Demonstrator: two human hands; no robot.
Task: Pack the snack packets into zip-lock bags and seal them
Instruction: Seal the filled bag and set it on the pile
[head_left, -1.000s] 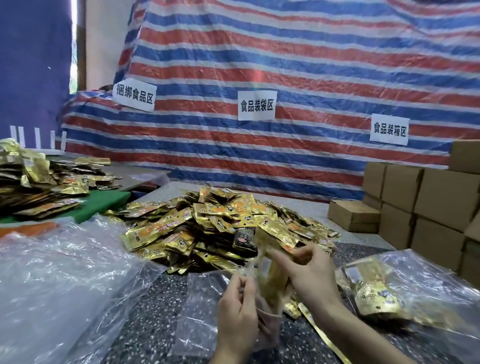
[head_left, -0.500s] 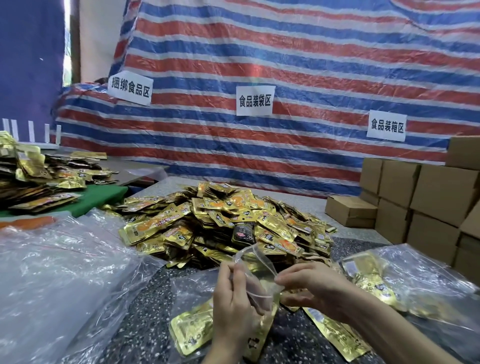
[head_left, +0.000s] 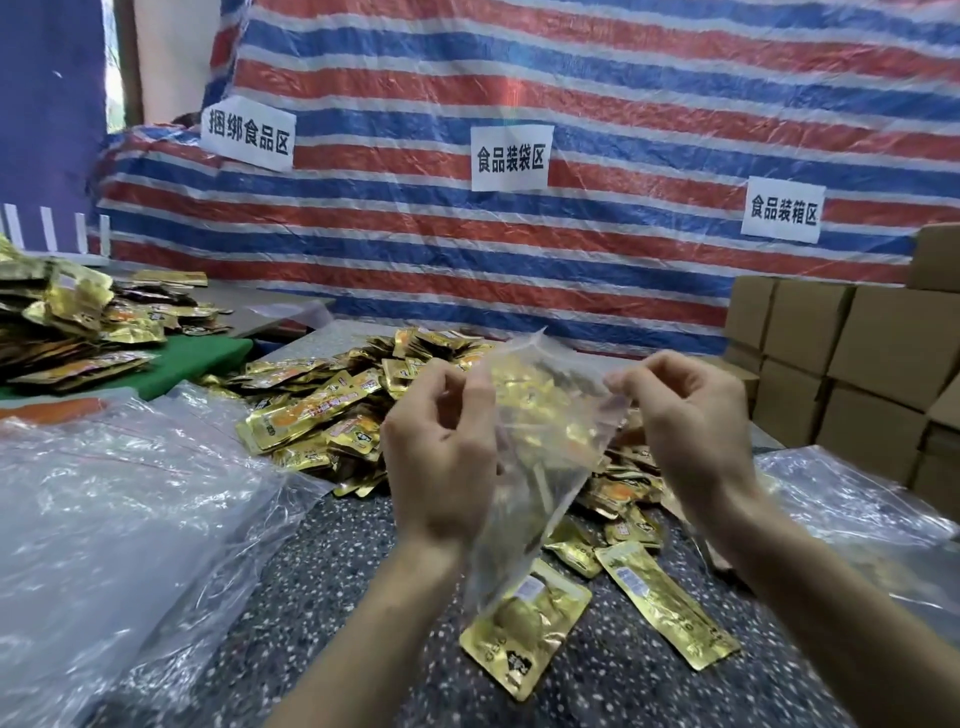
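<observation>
Zip-lock bag (head_left: 540, 457): being raised off the surface (head_left: 322, 571), higher than a moment ago, before the packet pile (head_left: 332, 410). Left hand (head_left: 441, 467) and right hand (head_left: 696, 431) are each pinching 1 mouth corner; sealing is probably coming next.

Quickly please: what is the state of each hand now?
Left hand: pinches the clear plastic zip-lock bag near its top edge.
Right hand: pinches the same bag.

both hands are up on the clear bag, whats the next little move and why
Probably pinch along the top strip of the clear bag to press it shut. The left hand and right hand each pinch its top edge and hold it up, and a gold packet seems to sit at its bottom, though that is unclear.
</observation>
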